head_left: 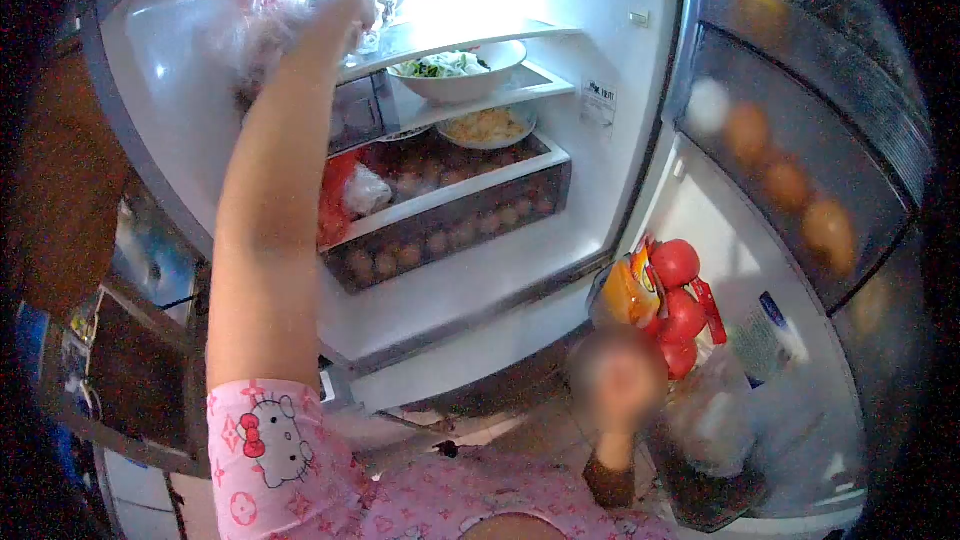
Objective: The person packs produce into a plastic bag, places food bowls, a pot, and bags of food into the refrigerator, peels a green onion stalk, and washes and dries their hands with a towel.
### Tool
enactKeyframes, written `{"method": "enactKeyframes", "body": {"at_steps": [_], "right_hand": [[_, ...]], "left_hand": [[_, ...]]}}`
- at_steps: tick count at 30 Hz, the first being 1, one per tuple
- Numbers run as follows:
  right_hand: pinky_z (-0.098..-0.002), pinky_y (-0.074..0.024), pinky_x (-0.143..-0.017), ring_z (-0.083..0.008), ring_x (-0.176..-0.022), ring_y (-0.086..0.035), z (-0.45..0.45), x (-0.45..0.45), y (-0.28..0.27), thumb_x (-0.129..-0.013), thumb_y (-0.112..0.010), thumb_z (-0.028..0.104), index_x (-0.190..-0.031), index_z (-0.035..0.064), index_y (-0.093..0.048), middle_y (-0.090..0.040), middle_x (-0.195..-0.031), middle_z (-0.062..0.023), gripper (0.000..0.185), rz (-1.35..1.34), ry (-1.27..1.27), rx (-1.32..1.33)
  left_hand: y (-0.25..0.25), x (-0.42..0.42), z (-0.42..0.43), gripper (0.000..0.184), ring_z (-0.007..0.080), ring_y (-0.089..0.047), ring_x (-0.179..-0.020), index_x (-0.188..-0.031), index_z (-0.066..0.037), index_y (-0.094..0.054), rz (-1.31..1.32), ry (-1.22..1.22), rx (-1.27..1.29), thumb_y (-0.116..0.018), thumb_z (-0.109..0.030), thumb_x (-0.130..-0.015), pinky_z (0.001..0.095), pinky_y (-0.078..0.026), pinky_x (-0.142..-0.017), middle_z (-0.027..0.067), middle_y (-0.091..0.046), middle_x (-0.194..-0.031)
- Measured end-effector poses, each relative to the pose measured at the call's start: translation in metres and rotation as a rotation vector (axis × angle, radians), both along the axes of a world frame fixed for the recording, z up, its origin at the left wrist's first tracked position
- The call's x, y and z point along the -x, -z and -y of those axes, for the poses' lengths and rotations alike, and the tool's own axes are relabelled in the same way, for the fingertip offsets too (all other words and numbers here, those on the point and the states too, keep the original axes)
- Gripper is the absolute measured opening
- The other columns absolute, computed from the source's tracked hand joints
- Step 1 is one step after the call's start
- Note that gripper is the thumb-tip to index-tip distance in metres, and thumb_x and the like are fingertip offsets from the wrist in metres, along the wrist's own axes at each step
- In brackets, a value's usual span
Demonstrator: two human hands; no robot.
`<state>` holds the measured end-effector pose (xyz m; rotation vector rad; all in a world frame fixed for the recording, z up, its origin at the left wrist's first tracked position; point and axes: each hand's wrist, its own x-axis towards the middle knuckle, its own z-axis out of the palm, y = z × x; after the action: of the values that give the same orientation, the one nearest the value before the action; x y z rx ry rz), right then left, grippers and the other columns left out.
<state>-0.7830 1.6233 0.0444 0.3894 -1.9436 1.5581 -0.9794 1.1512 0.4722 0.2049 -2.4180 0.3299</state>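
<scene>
My left arm reaches up into the lit refrigerator. My left hand (350,8) is closed at a clear plastic bag (272,25) with something red in it, by the upper glass shelf (420,40). Bright light washes out part of the bag. At the lower right, a skin-coloured shape that looks like my right hand (618,380) is raised near the open door. It is heavily blurred, so its fingers and anything in them are hidden. Round red items (683,317) and an orange packet (630,290) in the door are close to it.
A white bowl of greens (455,80) stands on the middle shelf, above a bowl of pale food (485,127). A red bag (336,202) lies left of it. Several round items show in the drawer (455,230). Eggs (785,185) sit in the door rack (800,70).
</scene>
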Motion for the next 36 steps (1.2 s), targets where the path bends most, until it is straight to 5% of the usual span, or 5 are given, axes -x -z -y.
{"method": "enactKeyframes", "body": {"at_steps": [5,10,25,33,36], "right_hand": [[-0.0294,-0.0493,-0.068,-0.018,-0.075,-0.059,0.001,-0.006,-0.018,-0.078,-0.058,0.005,-0.09,0.0006,-0.06,-0.062,-0.084,-0.0072,0.012,-0.12,0.216,-0.04],[-0.0308,-0.0473,-0.075,-0.0188,-0.082,-0.058,-0.015,-0.019,-0.042,-0.083,-0.053,0.01,-0.098,0.0016,-0.057,-0.06,-0.092,-0.0087,0.018,-0.174,0.274,-0.288],[-0.0316,-0.0457,-0.067,-0.019,-0.073,-0.055,-0.038,0.014,-0.003,-0.085,-0.049,0.011,-0.091,0.0031,-0.054,-0.058,-0.084,-0.0083,0.012,-0.145,0.38,-0.381],[-0.032,-0.0449,-0.063,-0.0191,-0.068,-0.054,-0.046,0.023,0.025,-0.085,-0.047,0.011,-0.087,0.004,-0.053,-0.057,-0.08,-0.0081,0.01,-0.1,0.498,-0.599],[-0.032,-0.0459,-0.053,-0.018,-0.053,-0.056,-0.042,0.023,0.0,-0.083,-0.046,0.007,-0.071,0.0038,-0.057,-0.061,-0.065,-0.0082,0.017,-0.214,0.347,-0.293]], "left_hand": [[-0.033,-0.009,0.001,0.042,0.0221,-0.061,-0.08,-0.083,-0.005,-0.067,0.244,-0.099,-0.194,-0.074,-0.035,-0.055,0.0359,-0.047,-0.074,0.0138,-0.065,-0.086],[-0.02,-0.015,-0.041,0.04,0.0239,-0.058,-0.095,-0.102,-0.009,-0.062,0.378,-0.343,-0.074,-0.054,-0.042,-0.082,0.038,-0.045,-0.082,0.0074,-0.061,-0.106],[-0.01,-0.041,-0.084,0.045,0.0319,-0.056,-0.099,-0.107,-0.009,-0.06,0.391,-0.475,0.163,-0.063,-0.041,-0.075,0.0495,-0.041,-0.086,0.0101,-0.061,-0.104],[0.006,-0.036,-0.064,0.034,0.0315,-0.058,-0.085,-0.097,-0.005,-0.061,-0.062,-0.33,0.068,-0.062,-0.03,-0.074,0.0423,-0.046,-0.074,0.0151,-0.06,-0.094],[0.025,-0.045,-0.11,0.031,0.0306,-0.058,-0.081,-0.094,-0.003,-0.061,-0.418,-0.022,0.111,-0.061,-0.026,-0.073,0.0409,-0.047,-0.069,0.0159,-0.06,-0.092]]}}
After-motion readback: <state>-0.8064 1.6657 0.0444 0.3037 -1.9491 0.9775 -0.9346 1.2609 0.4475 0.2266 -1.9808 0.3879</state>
